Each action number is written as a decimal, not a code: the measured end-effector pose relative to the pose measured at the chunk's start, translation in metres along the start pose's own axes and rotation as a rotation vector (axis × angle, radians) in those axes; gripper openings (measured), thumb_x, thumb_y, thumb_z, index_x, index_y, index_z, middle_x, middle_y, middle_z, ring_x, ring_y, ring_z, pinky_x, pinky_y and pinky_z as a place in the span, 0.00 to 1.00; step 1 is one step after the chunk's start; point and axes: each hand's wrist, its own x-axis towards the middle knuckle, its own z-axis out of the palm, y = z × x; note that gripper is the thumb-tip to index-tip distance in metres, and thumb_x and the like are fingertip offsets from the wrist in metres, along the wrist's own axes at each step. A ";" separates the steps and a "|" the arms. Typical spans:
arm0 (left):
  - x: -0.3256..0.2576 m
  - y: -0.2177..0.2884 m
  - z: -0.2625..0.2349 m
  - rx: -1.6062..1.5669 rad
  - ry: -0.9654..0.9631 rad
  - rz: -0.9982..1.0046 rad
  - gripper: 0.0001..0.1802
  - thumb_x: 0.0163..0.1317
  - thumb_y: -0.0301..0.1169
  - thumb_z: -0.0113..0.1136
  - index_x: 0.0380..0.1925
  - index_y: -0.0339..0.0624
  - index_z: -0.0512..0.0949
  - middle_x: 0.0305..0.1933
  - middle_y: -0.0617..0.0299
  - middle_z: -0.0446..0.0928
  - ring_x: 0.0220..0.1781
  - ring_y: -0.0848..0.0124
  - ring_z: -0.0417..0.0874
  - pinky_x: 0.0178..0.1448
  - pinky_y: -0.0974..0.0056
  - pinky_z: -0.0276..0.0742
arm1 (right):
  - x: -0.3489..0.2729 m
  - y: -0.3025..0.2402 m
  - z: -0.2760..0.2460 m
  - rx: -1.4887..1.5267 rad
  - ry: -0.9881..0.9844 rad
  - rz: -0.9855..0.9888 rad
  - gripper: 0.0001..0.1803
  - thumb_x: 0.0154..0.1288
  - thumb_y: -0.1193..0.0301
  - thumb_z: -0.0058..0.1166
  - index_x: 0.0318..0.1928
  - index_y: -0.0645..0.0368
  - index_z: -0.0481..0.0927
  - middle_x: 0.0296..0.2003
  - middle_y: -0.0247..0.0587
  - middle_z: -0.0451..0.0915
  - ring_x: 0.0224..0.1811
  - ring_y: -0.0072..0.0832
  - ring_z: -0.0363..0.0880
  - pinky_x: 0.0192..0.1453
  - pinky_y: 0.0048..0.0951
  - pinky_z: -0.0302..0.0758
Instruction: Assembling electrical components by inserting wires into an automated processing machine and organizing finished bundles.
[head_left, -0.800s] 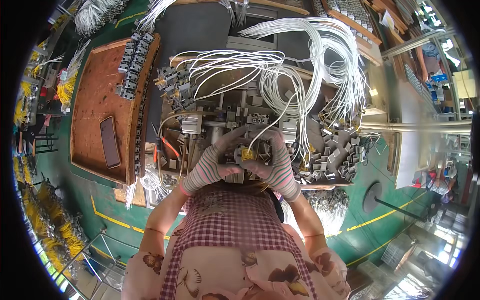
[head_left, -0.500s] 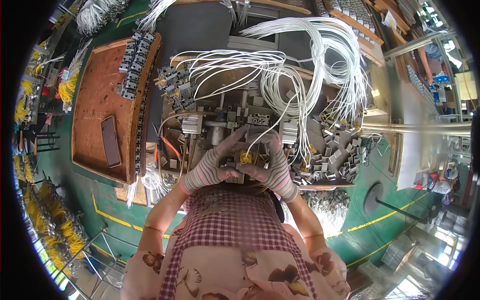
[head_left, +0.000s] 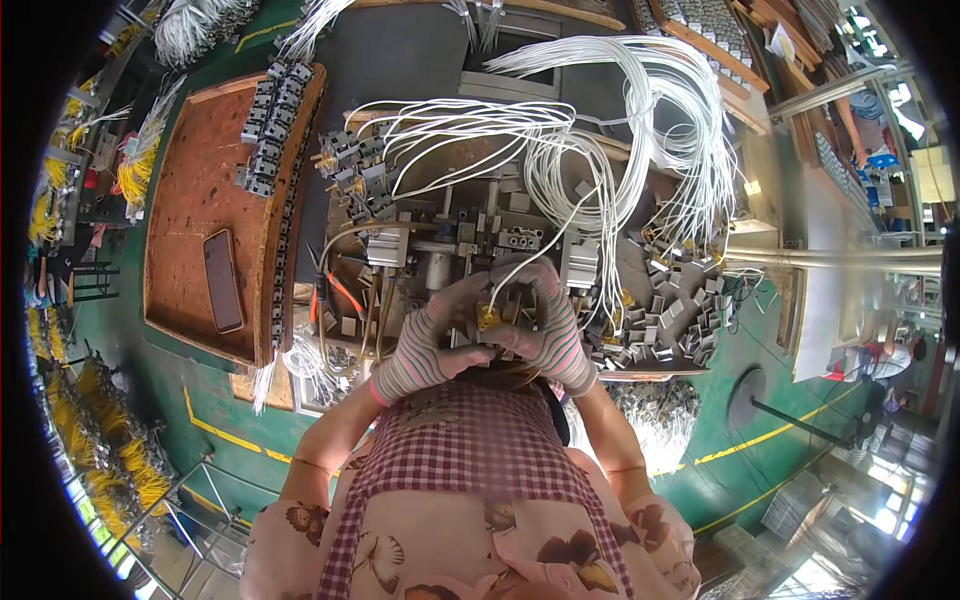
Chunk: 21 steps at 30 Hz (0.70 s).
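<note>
Striped work gloves cover both of my hands, which curve around a metal fixture at the bench's front edge. Between them sits a small yellow metal part (head_left: 488, 317), and a white wire (head_left: 528, 259) runs up from it. My right hand (head_left: 550, 335) has its thumb against this part, its fingers bent over the far side. My left hand (head_left: 425, 345) is curled on the other side, thumb pointing inward near the right thumb; what its fingertips grip is hidden. Just beyond the hands stand a metal block with round holes (head_left: 518, 239) and a metal cylinder (head_left: 437, 271).
Coiled white wires (head_left: 640, 150) spread across the back of the bench. Loose metal housings (head_left: 660, 325) are heaped at right. Left of the fixture are orange-handled pliers (head_left: 335, 290), wired housings (head_left: 355, 175) and a wooden tray (head_left: 190, 190) holding a phone (head_left: 223, 282).
My left hand has shifted slightly right and its thumb has come nearer to the right thumb. The right hand stays at the yellow part, with only small finger movement.
</note>
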 end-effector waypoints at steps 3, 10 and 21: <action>-0.002 0.014 0.001 -0.249 0.074 -0.126 0.42 0.57 0.45 0.71 0.66 0.37 0.64 0.58 0.59 0.75 0.57 0.71 0.76 0.58 0.61 0.74 | 0.002 -0.001 -0.008 0.392 -0.126 0.141 0.29 0.53 0.65 0.72 0.54 0.57 0.74 0.52 0.36 0.72 0.51 0.25 0.73 0.55 0.29 0.72; 0.006 0.000 -0.004 -0.155 0.079 -0.307 0.36 0.57 0.48 0.70 0.58 0.34 0.73 0.47 0.59 0.80 0.48 0.75 0.78 0.55 0.67 0.75 | 0.014 -0.004 -0.011 -0.019 -0.140 0.205 0.29 0.52 0.71 0.71 0.54 0.58 0.74 0.47 0.35 0.76 0.42 0.24 0.77 0.49 0.28 0.76; 0.032 -0.020 -0.002 -0.192 0.221 -0.366 0.31 0.57 0.42 0.70 0.55 0.35 0.75 0.47 0.61 0.78 0.48 0.74 0.77 0.50 0.66 0.76 | 0.036 0.017 -0.012 -0.705 -0.187 -0.173 0.41 0.37 0.57 0.75 0.54 0.54 0.73 0.55 0.40 0.73 0.56 0.40 0.73 0.58 0.41 0.68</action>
